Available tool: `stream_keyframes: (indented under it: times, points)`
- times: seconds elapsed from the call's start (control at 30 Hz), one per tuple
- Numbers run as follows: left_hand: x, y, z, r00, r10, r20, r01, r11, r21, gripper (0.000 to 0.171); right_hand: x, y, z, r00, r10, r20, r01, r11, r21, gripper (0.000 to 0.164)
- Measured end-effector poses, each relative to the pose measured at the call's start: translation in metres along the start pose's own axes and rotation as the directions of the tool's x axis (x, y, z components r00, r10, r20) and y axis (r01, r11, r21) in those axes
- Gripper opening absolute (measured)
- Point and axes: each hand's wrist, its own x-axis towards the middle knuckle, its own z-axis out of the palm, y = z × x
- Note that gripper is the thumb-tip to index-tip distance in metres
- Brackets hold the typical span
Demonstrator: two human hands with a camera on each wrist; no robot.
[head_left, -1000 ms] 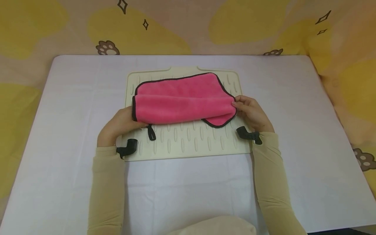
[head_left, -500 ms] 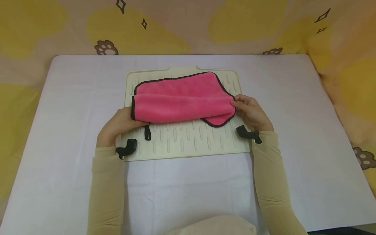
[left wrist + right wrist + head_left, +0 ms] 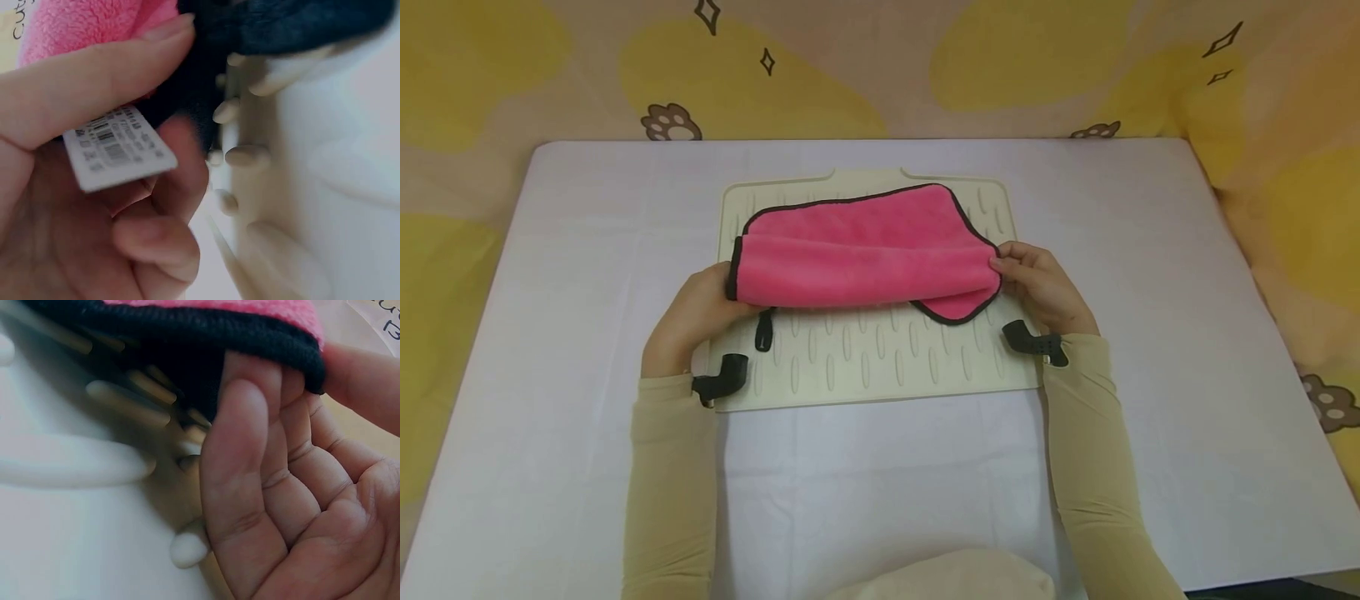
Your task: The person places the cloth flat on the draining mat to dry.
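A pink plush towel (image 3: 850,225) with dark edging lies partly folded over a cream ridged mat (image 3: 880,367). My left hand (image 3: 696,308) grips its left end, thumb on top and fingers underneath; in the left wrist view the thumb presses the pink pile and dark edging, beside a white printed label (image 3: 122,150). A black hanging loop (image 3: 763,331) sticks out near that hand. My right hand (image 3: 1043,283) pinches the right edge, thumb above and fingers below, as the right wrist view shows with the dark trim (image 3: 275,347). The towel's underside is mostly hidden.
The mat rests on a table with a white cloth (image 3: 1150,333). Black wrist cameras sit on both wrists, near the mat's front corners. A yellow patterned curtain (image 3: 850,67) stands behind the table.
My left hand has shifted slightly left and away from me, drawing the towel's folded left end and loop along. The right hand stays nearly still.
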Motion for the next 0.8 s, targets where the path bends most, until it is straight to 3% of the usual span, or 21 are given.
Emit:
stream_keyframes:
  times: [0.13,0.37,0.57,0.8]
  points:
    - [0.0003,0.0004,-0.0004,1.000,-0.020,0.007,0.020,1.000,-0.009,0.031,-0.0001,-0.0003,0.0000,1.000,0.004,-0.005,-0.004,1.000,-0.005,0.009]
    - [0.0002,0.0001,0.0004,0.999,-0.016,0.038,0.017,1.000,-0.012,0.010,-0.0006,-0.0007,-0.0001,1.000,0.005,-0.010,-0.005,1.000,-0.007,0.010]
    - [0.0001,0.0003,0.0004,1.000,0.008,0.010,-0.009,1.000,0.011,0.020,-0.0006,-0.0005,0.0001,1.000,0.008,-0.013,-0.008,1.000,-0.004,0.009]
    - [-0.0017,0.0008,-0.0015,1.000,0.007,0.029,-0.006,1.000,-0.030,0.031,-0.0008,-0.0012,0.0005,1.000,0.006,-0.009,-0.006,1.000,-0.006,0.009]
